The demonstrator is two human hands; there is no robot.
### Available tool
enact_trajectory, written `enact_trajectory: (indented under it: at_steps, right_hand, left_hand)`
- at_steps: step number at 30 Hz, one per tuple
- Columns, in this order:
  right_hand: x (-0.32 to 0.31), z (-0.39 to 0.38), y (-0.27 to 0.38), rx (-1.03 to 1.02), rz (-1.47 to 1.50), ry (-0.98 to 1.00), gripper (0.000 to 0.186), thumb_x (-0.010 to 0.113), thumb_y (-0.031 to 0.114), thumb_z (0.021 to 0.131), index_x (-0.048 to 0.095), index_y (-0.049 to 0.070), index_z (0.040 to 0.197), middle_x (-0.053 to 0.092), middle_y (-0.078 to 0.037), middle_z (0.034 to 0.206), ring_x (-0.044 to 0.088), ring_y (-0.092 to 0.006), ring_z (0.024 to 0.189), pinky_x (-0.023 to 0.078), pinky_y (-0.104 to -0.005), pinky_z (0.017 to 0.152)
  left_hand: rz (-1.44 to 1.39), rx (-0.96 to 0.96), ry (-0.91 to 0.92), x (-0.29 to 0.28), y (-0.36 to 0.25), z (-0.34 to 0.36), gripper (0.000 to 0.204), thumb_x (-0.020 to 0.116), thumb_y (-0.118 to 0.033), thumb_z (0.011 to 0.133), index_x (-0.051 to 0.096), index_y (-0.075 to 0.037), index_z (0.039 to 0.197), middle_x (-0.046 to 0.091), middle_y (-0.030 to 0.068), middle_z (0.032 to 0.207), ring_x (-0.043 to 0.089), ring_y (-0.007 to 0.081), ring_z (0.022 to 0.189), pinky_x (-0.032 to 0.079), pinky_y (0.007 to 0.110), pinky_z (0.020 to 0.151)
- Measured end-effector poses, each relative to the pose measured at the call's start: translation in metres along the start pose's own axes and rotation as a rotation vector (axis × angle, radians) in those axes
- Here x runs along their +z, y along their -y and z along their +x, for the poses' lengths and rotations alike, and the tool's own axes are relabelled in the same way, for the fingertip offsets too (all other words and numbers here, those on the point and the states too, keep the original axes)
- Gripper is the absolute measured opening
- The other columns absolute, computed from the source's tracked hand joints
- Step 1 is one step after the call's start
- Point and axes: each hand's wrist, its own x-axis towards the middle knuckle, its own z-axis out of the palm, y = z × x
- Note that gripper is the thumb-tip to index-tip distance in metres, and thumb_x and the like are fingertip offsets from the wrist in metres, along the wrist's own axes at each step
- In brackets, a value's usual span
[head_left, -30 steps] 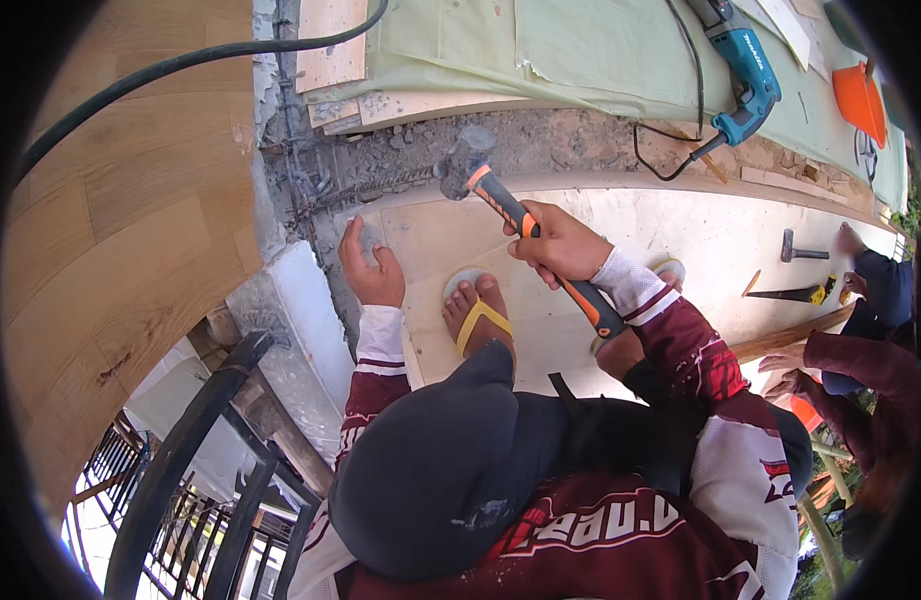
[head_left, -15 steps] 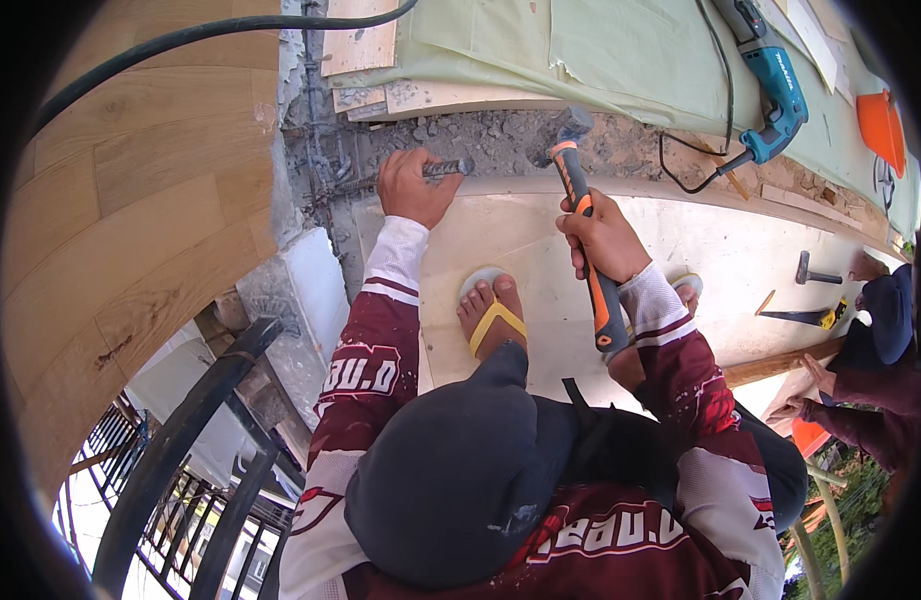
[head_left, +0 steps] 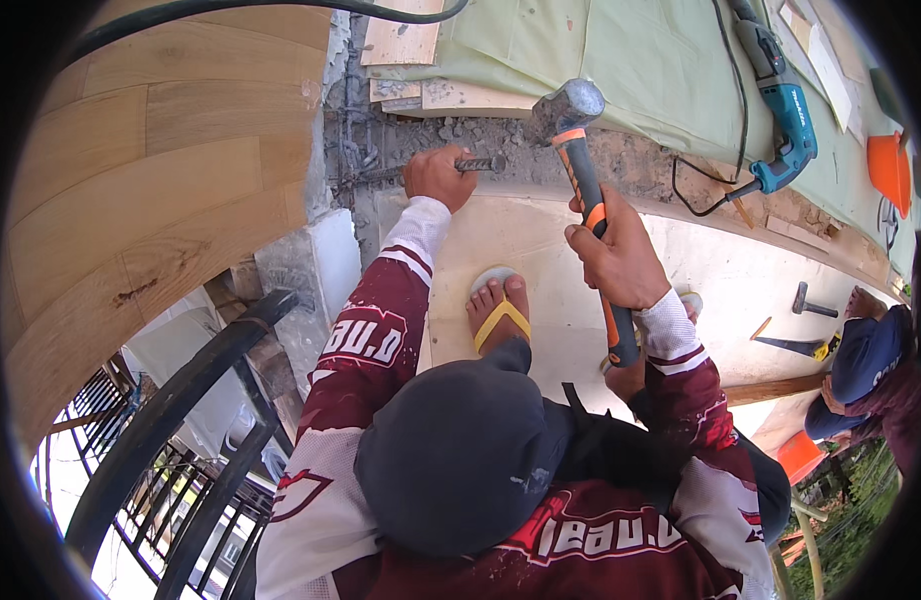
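My left hand (head_left: 441, 180) is wrapped round a ribbed steel bar chisel (head_left: 483, 163), held nearly level over the broken concrete strip (head_left: 526, 145). The chisel's blunt end sticks out to the right of my fist; its other end points left at exposed rebar (head_left: 353, 150) beside the wooden floor. My right hand (head_left: 621, 258) grips a club hammer (head_left: 577, 160) by its black and orange handle. The hammer's grey steel head is raised, to the right of the chisel's blunt end and apart from it.
A teal power drill (head_left: 784, 120) with a black cord lies on a green sheet (head_left: 631, 60). An orange hard hat (head_left: 889, 170), a second hammer (head_left: 813, 302) and a handsaw (head_left: 796, 345) lie at right, near another person (head_left: 881, 360). Black railing (head_left: 181, 400) stands at lower left.
The hammer has come up closer, its head looking larger. My left hand stays closed on the chisel. The whole view has shifted slightly. The person at right has drawn an arm back.
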Motion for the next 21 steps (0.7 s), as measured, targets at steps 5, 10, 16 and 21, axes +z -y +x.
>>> enact_trajectory:
  at_steps: [5, 10, 16, 21]
  right_hand:
    - [0.006, -0.002, 0.042, -0.294, -0.286, 0.015, 0.033, 0.063, 0.016, 0.087, 0.051, -0.003, 0.111, 0.056, -0.018, 0.066, 0.059, -0.0361, 0.054, 0.045, -0.0444, 0.054]
    - [0.013, -0.015, 0.073, -0.702, -0.453, 0.117, 0.028, 0.063, 0.013, 0.087, 0.05, -0.001, 0.108, 0.058, -0.02, 0.065, 0.06, -0.0439, 0.062, 0.045, -0.0473, 0.055]
    - [0.019, 0.007, 0.039, -0.737, -0.731, 0.19, 0.03, 0.061, 0.011, 0.082, 0.051, 0.001, 0.108, 0.064, -0.021, 0.076, 0.064, -0.044, 0.072, 0.049, -0.0512, 0.063]
    - [0.02, 0.052, 0.011, -0.341, -0.744, 0.07, 0.021, 0.059, 0.01, 0.082, 0.054, -0.002, 0.099, 0.063, -0.027, 0.078, 0.063, -0.0481, 0.078, 0.049, -0.0522, 0.071]
  left_hand:
    - [0.082, -0.047, 0.202, -0.01, -0.009, 0.009, 0.022, 0.069, -0.032, 0.081, 0.076, -0.015, 0.092, 0.073, 0.014, 0.086, 0.068, 0.0385, 0.087, 0.052, 0.049, 0.082]
    - [0.046, 0.084, 0.156, -0.011, 0.002, -0.017, 0.041, 0.068, -0.028, 0.083, 0.066, -0.009, 0.118, 0.066, 0.0194, 0.119, 0.059, 0.0364, 0.116, 0.043, 0.047, 0.103]
    - [-0.183, 0.043, -0.331, -0.015, 0.027, -0.077, 0.047, 0.065, -0.013, 0.084, 0.057, -0.002, 0.128, 0.058, 0.0216, 0.131, 0.049, 0.0398, 0.13, 0.036, 0.047, 0.111]
    - [-0.324, -0.081, -0.439, -0.025, 0.03, -0.153, 0.041, 0.061, -0.003, 0.084, 0.059, -0.001, 0.125, 0.061, 0.0206, 0.126, 0.055, 0.0379, 0.124, 0.042, 0.045, 0.107]
